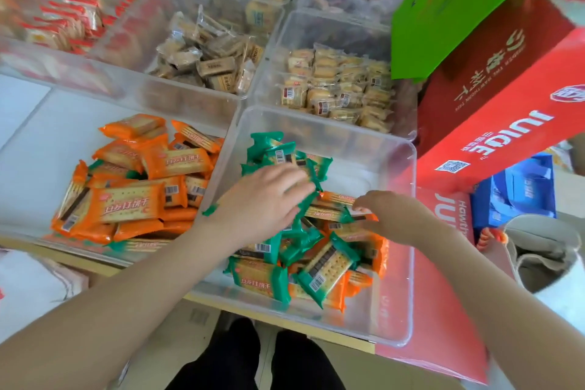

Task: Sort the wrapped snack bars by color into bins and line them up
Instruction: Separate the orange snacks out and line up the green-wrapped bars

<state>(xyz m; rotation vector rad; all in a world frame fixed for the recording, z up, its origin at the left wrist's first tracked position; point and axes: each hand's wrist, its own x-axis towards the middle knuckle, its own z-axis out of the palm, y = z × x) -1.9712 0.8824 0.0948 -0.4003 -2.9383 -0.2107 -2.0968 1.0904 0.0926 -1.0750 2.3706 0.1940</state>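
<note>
Snack bars in green wrappers point(278, 152) and orange wrappers point(354, 279) lie jumbled together in the right clear bin point(408, 168), heaped toward its near left side, with a few orange ones showing under and between the green. The left hand point(266, 199) reaches across the bin's left wall and lies palm down on the green bars at the top of the heap, fingers straight and close together, touching the wrappers rather than curling round any. The right hand point(392, 218) comes in from the right, fingers bent downward onto an orange bar point(338, 198) in the middle of the heap; whether it pinches that bar or only touches it, I cannot tell. Just beside, the left bin point(38, 123) holds a loose pile of orange bars point(126, 203), a few green edges poking out among them. Behind stand more clear bins of beige packets point(338, 85), and red juice cartons point(493, 136) lean at the right.
</note>
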